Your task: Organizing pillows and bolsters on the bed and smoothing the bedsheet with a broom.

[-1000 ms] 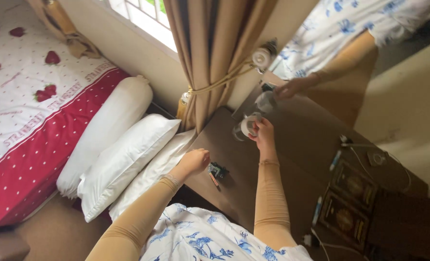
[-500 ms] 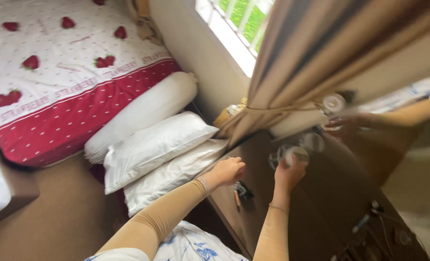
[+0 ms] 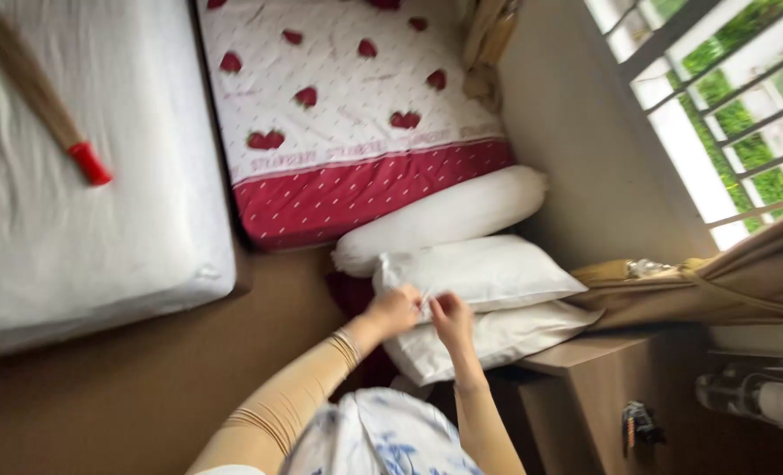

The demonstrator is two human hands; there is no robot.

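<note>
The top pillow [image 3: 488, 268], beside the long bolster [image 3: 444, 215], is pinched at its near edge by the left hand [image 3: 394, 310] and right hand [image 3: 452, 318]. It seems about to be lifted; a firm grip is needed next.

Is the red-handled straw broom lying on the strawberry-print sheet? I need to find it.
No, the red-handled straw broom lies on the plain white mattress, left of the strawberry-print sheet.

Two flat white pillows [image 3: 484, 273], one bolster [image 3: 444, 217], two mattresses [image 3: 83, 176], one broom [image 3: 44, 101].
</note>
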